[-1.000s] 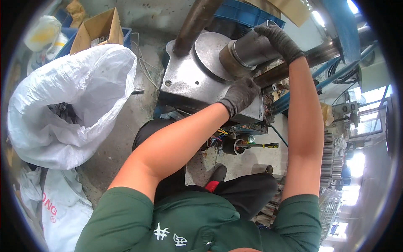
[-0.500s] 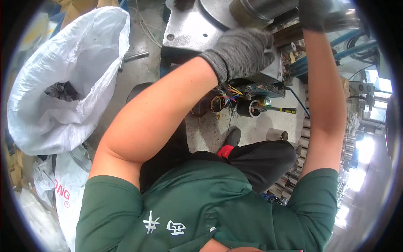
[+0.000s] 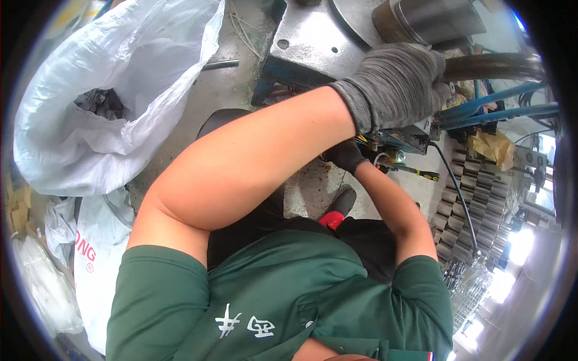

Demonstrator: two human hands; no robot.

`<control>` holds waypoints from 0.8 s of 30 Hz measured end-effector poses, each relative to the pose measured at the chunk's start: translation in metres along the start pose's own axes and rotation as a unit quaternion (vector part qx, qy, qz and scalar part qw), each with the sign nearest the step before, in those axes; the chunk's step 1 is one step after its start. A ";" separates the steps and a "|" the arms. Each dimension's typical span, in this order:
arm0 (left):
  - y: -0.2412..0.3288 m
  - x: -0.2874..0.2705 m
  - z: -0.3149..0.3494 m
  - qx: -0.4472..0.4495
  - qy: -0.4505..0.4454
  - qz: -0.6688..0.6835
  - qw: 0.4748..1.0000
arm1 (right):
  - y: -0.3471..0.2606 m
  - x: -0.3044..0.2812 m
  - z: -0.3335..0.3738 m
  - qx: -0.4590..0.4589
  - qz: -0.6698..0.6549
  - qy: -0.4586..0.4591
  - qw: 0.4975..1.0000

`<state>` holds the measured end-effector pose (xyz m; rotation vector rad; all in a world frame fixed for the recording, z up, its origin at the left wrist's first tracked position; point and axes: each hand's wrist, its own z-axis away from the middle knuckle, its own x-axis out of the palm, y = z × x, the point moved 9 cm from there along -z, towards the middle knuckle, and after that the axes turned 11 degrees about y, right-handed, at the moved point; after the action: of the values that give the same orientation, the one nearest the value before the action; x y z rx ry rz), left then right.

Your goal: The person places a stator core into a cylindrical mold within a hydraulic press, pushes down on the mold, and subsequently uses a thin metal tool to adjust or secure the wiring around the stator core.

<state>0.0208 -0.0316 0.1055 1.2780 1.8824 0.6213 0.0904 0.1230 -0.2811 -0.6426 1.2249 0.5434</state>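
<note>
At upper right of the frame I see the left hand, in a grey glove, closed over the edge of the grey machine, just below the metal cylinder. The right hand, dark-gloved, sits lower at centre under the machine; I cannot tell its grip. A white bag lies open at upper left.

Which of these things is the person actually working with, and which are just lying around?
In use:
left hand in a grey glove, resting on the grey machine block
steel cylinder on the machine
right hand in a dark glove, reaching under the machine

Lying about:
white sack
screwdriver
stacked metal tubes
</note>
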 end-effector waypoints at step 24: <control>0.006 0.049 0.004 0.023 -0.031 0.056 0.998 | 0.007 -0.089 0.072 0.155 -0.013 -0.067 0.986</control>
<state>0.0175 0.0162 0.0918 1.4248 1.7938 0.5927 0.1113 0.1758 -0.1817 -0.3514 1.1427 0.3577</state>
